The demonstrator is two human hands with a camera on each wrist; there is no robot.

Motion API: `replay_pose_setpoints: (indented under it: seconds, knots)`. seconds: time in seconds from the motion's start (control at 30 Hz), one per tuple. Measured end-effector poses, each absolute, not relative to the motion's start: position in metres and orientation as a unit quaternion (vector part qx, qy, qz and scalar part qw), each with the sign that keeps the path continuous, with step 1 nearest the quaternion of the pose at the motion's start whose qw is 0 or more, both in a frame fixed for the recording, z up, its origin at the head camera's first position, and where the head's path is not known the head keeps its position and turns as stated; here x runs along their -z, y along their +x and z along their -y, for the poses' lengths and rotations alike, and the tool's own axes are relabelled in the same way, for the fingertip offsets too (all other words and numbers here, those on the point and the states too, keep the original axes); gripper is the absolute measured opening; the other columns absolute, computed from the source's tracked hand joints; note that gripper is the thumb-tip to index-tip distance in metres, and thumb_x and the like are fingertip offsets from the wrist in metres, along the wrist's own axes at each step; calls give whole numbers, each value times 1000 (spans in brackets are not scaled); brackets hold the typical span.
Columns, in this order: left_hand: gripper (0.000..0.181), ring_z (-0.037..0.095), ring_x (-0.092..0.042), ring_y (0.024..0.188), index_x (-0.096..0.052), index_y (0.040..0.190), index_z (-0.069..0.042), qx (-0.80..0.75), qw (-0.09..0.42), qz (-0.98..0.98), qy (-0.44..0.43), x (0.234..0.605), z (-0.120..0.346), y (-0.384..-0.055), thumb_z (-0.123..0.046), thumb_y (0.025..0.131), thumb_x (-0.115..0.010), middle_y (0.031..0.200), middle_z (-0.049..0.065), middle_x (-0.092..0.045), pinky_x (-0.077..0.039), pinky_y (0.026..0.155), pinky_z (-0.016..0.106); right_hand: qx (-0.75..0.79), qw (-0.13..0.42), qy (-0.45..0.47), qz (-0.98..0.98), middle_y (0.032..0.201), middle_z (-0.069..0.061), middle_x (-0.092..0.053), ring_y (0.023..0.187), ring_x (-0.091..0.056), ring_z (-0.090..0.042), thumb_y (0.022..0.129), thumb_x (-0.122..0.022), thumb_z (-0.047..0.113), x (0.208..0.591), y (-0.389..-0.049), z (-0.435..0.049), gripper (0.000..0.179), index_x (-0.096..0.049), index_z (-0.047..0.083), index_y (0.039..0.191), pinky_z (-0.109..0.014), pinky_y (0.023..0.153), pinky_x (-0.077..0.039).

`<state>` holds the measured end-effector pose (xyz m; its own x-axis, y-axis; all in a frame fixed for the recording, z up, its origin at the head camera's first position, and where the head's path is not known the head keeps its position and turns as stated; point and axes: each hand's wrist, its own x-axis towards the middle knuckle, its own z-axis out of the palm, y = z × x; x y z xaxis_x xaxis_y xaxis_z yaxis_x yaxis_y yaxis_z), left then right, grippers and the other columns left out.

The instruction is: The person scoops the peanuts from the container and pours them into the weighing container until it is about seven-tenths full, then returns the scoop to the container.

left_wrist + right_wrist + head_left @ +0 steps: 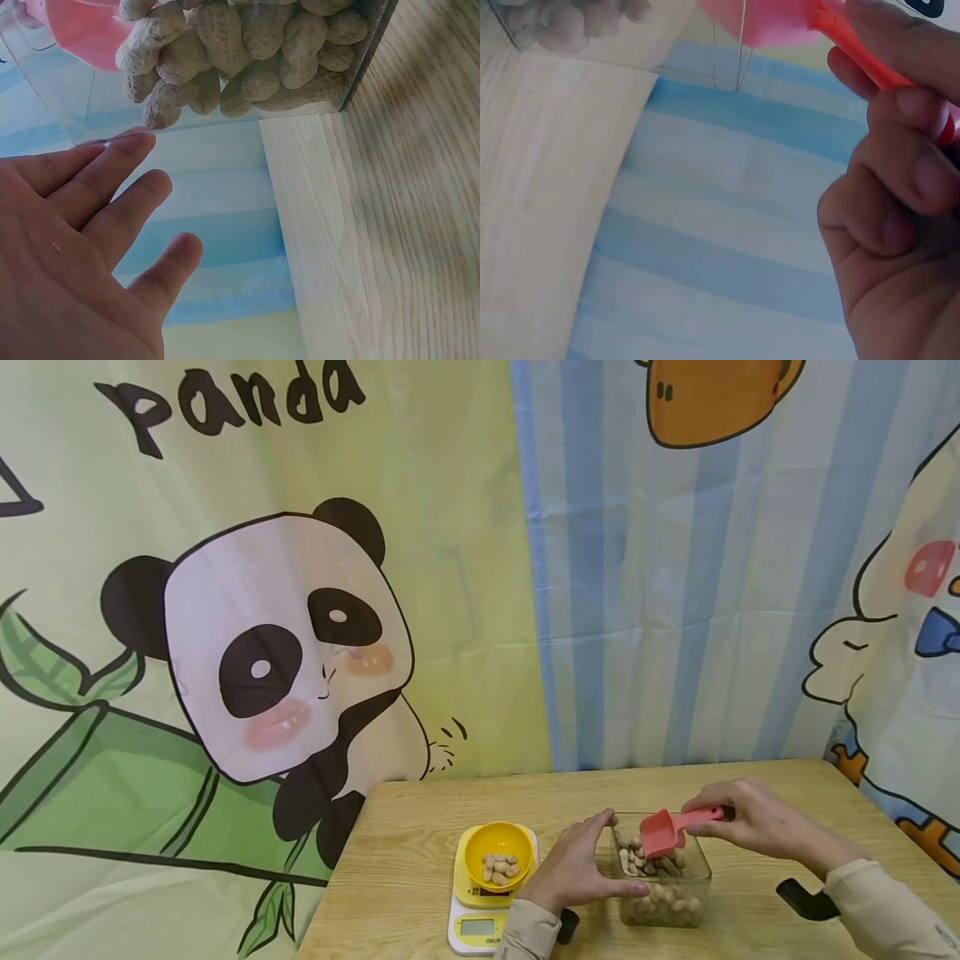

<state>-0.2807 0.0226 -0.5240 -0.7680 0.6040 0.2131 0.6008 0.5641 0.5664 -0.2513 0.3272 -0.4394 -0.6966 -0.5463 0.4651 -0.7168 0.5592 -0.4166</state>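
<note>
A clear rectangular container (701, 867) of unshelled peanuts (259, 45) stands on the table, right of the middle. My left hand (572, 870) is spread along its left side with straight fingers; in the left wrist view the fingertips (139, 142) are right at the container's rim. By its handle, my right hand (753, 820) grips a pink scoop (660, 835). The scoop's bowl overlaps the container's opening in the head view, above the peanuts, and its inside shows no peanuts there. In the right wrist view, curled fingers and the thumb pinch the red-pink handle (866, 60).
Left of the container, a yellow and white kitchen scale (459, 906) carries a yellow bowl (480, 839) with several peanuts (498, 868) in it. The wooden table (405, 852) backs onto a printed cloth with a panda (247, 610) and blue stripes.
</note>
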Motion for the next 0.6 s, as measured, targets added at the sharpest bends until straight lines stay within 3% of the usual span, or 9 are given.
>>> replay_pose_setpoints:
  seconds: [0.2,0.43,0.6]
  knots:
    - [100,16,-50,132,-28,156,-42,-318,-5,-886,336,526,-23,-281,-78,74,-72,147,-19,-48,-50,102,44,-333,101,359,866,84,18,-67,56,-48,4,90,-79,19,452,-250,-329,16,-78,23,106,-19,44,-43]
    - [98,17,-49,133,-28,156,-41,-323,1,-883,341,524,-25,-280,-76,76,-72,148,-18,-47,-49,102,46,-327,138,341,870,88,17,-70,59,-52,2,91,-78,19,460,-254,-322,17,-78,22,107,-21,49,-46]
    - [99,15,-49,133,-28,157,-40,-325,1,-882,341,526,-24,-281,-75,76,-72,148,-18,-47,-49,102,45,-352,106,378,850,92,12,-72,59,-53,2,91,-78,14,455,-257,-320,19,-78,21,108,-21,47,-47]
